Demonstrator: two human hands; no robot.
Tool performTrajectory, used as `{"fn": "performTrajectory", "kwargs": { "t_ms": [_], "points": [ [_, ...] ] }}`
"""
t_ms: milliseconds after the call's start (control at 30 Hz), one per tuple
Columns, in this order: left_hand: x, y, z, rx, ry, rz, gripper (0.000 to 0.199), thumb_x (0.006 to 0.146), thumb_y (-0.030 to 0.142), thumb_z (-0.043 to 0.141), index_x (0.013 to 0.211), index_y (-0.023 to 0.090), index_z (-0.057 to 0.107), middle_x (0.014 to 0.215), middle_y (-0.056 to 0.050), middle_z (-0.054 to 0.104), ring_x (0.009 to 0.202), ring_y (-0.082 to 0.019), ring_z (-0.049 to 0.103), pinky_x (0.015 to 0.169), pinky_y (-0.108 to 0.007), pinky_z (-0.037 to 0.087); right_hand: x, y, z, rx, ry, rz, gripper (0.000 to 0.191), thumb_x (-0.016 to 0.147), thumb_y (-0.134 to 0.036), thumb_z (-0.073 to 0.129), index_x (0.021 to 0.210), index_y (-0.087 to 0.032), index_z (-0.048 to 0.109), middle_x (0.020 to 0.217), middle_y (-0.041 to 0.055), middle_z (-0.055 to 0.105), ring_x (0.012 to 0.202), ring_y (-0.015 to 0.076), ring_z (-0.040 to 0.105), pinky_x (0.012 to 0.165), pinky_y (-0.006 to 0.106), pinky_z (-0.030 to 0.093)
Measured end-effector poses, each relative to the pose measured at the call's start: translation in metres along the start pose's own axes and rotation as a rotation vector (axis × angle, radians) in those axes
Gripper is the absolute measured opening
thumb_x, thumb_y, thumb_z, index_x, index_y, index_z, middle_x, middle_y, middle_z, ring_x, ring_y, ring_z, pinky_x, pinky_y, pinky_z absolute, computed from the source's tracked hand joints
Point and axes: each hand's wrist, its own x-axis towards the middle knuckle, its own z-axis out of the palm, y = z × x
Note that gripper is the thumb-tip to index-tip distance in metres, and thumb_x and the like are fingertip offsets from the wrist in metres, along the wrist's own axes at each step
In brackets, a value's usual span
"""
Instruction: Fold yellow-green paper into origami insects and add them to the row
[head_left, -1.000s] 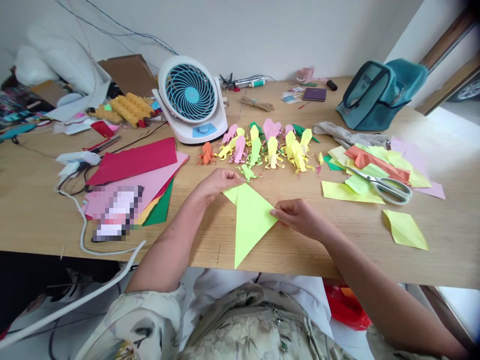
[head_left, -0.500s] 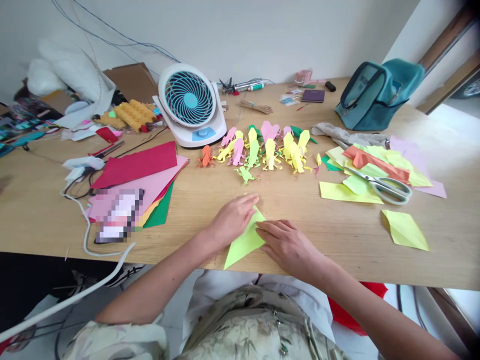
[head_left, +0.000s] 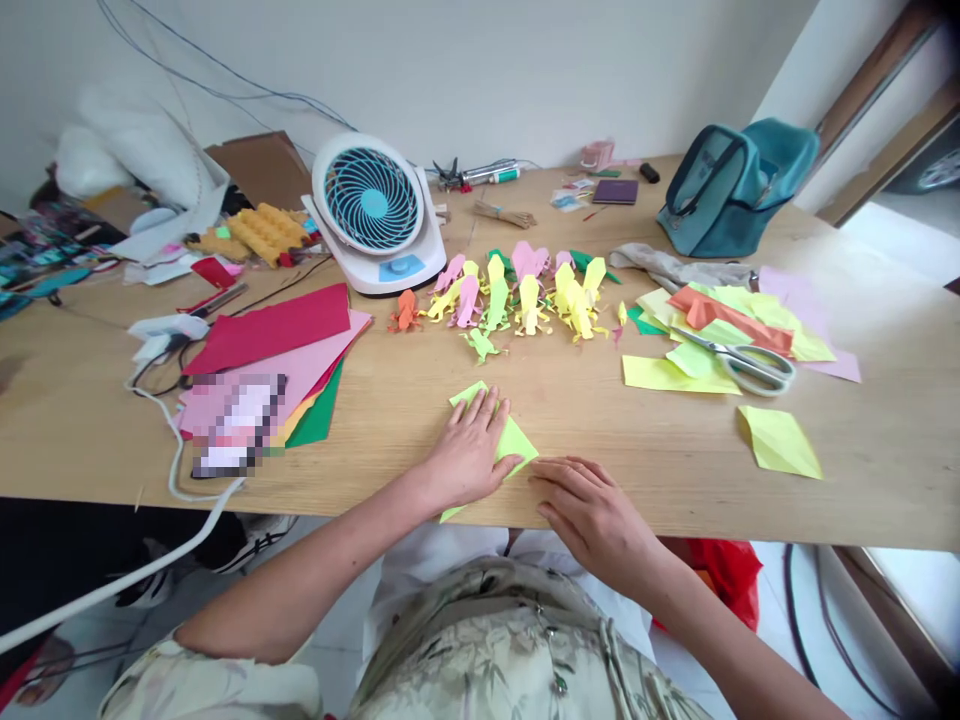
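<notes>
A folded sheet of yellow-green paper [head_left: 517,440] lies near the table's front edge, its middle covered by my left hand. My left hand [head_left: 469,450] rests flat on it with the fingers stretched and a little apart. At the paper's right corner is my right hand [head_left: 589,508], palm down on the table with fingers extended; it holds nothing. Beyond my hands stand several folded paper frogs, among them a small green one [head_left: 481,345], an orange one [head_left: 406,311] and a yellow one [head_left: 529,305].
Left are coloured paper sheets [head_left: 277,335], a blurred-out phone [head_left: 240,425] and a white cable [head_left: 172,460]. A fan [head_left: 375,205] stands behind. On the right lie scissors [head_left: 761,372] on paper scraps and a yellow sheet [head_left: 784,445]. A teal bag [head_left: 739,190] stands at the back.
My left hand has gone from the paper's upper edge to lying flat across its middle. My right hand has slid off the paper to its right corner. The view has shifted slightly.
</notes>
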Motion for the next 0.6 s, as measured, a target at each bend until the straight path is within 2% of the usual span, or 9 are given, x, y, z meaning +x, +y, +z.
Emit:
{"fn": "performTrajectory", "kwargs": {
  "t_ms": [100,200,267,367,400,500,600],
  "points": [
    [0.015,0.015,-0.015,0.037,-0.029,-0.043,0.057,0.095,0.04,0.046,0.137,0.002,0.046,0.146,-0.028,0.043,0.139,-0.038,0.039,0.114,-0.054,0.029,-0.001,0.003,0.001,0.032,0.011,0.006,0.026,0.097,-0.019,0.048,0.118,-0.019,0.063,0.125,0.0117,0.065,0.116,0.025,0.059,0.102,0.047,0.046],
    [0.028,0.033,-0.011,0.028,0.009,-0.159,0.04,0.097,0.029,0.039,0.116,0.0,0.059,0.122,-0.029,0.061,0.124,-0.036,0.055,0.107,-0.049,0.039,-0.004,0.005,0.003,0.047,0.031,0.015,0.025,0.096,-0.018,0.048,0.116,-0.021,0.064,0.121,0.0107,0.067,0.113,0.0244,0.06,0.102,0.047,0.046],
    [0.03,0.04,0.004,-0.001,0.152,-0.234,0.041,0.095,0.029,0.043,0.121,0.0,0.055,0.13,-0.03,0.056,0.132,-0.037,0.047,0.111,-0.051,0.035,-0.007,0.004,0.004,0.061,0.069,0.018,0.027,0.095,-0.016,0.048,0.116,-0.022,0.063,0.116,0.0101,0.069,0.106,0.023,0.063,0.099,0.046,0.046],
    [0.027,0.041,0.028,-0.087,0.301,-0.287,0.062,0.095,0.034,0.043,0.143,-0.003,0.033,0.151,-0.031,0.034,0.146,-0.038,0.027,0.116,-0.053,0.029,-0.011,0.004,0.002,0.097,0.129,0.023,0.028,0.094,-0.014,0.047,0.116,-0.024,0.062,0.111,0.0094,0.07,0.097,0.0212,0.065,0.091,0.042,0.049],
    [0.025,0.039,0.034,-0.09,0.311,-0.28,0.067,0.094,0.038,0.043,0.146,-0.004,0.029,0.153,-0.032,0.03,0.147,-0.039,0.021,0.116,-0.054,0.028,-0.011,0.005,-0.002,0.102,0.145,0.028,0.027,0.094,-0.014,0.048,0.115,-0.023,0.062,0.11,0.0094,0.071,0.096,0.0207,0.065,0.088,0.041,0.05],
    [0.022,0.032,0.04,-0.083,0.299,-0.257,0.071,0.094,0.042,0.043,0.147,-0.002,0.029,0.155,-0.03,0.027,0.148,-0.039,0.02,0.117,-0.053,0.026,-0.01,0.021,-0.025,0.041,0.208,0.073,0.025,0.094,-0.014,0.048,0.112,-0.022,0.063,0.108,0.0097,0.071,0.095,0.0205,0.066,0.084,0.037,0.05],
    [0.018,0.025,0.033,-0.061,0.225,-0.217,0.07,0.095,0.044,0.04,0.149,0.0,0.029,0.157,-0.028,0.023,0.148,-0.036,0.02,0.119,-0.052,0.022,-0.009,0.065,-0.07,-0.102,0.298,0.251,0.026,0.094,-0.02,0.052,0.117,-0.021,0.063,0.112,0.0117,0.07,0.101,0.023,0.065,0.086,0.036,0.049]
  ]
}}
